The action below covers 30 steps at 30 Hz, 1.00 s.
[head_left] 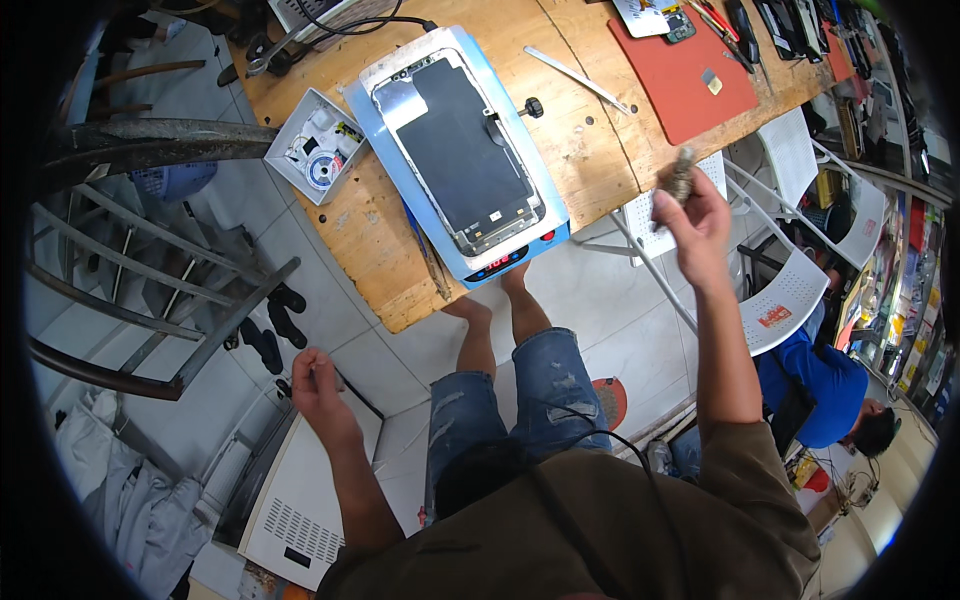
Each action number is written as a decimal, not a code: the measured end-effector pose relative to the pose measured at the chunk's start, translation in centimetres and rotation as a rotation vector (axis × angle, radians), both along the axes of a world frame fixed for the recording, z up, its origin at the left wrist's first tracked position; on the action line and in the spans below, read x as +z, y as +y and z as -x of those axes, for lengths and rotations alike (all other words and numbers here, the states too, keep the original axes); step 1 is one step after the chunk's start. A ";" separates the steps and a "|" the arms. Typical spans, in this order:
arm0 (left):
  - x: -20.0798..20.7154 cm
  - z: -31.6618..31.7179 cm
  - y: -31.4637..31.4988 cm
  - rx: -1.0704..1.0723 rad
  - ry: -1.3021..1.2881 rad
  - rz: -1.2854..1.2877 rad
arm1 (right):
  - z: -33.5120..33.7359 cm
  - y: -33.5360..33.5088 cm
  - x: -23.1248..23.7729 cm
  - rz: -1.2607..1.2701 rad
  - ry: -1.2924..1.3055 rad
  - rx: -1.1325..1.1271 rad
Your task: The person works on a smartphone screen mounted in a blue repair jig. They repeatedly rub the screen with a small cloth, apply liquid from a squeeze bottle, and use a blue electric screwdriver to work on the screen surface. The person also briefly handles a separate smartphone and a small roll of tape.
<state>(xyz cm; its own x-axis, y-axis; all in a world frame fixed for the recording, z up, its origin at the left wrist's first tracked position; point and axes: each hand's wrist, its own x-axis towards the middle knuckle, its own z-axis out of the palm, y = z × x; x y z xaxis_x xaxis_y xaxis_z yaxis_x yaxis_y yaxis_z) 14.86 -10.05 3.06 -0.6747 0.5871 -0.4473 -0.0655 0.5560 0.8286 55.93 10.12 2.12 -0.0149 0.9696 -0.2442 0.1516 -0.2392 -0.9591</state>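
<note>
My right hand [692, 225] is raised off the table's right edge, its fingers closed round a short, ridged brown-grey piece [680, 172] with a pale tip; its exact kind is unclear. My left hand [322, 400] hangs low at the left, away from the table. Its fingers are curled in, and whatever they may hold is hidden. On the table, a blue-edged heating plate [555, 205] with a lit red display carries a phone display panel [465, 150], dark side up with a pale border. Neither hand touches the plate or the panel.
A white box [297, 178] with a small spool and parts sits left of the plate. A metal strip [577, 78] and an orange-red mat [690, 90] lie to the right. White perforated chairs [790, 310] and a person in blue [820, 385] are at the right. Metal railings [150, 275] stand left.
</note>
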 end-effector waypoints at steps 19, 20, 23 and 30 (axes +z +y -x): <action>1.4 -6.9 11.1 -0.437 -0.234 -0.265 | -10.8 -7.8 -2.0 0.012 -0.232 -0.368; 1.4 -6.5 11.0 -0.437 -0.243 -0.258 | -10.5 -8.3 -2.3 0.018 -0.215 -0.387; 1.3 -5.4 10.7 -0.423 -0.209 -0.247 | -8.4 -8.9 -2.2 0.025 -0.186 -0.417; -0.4 2.7 7.1 -0.260 -0.087 -0.162 | -0.4 -8.1 -0.5 0.019 -0.102 -0.333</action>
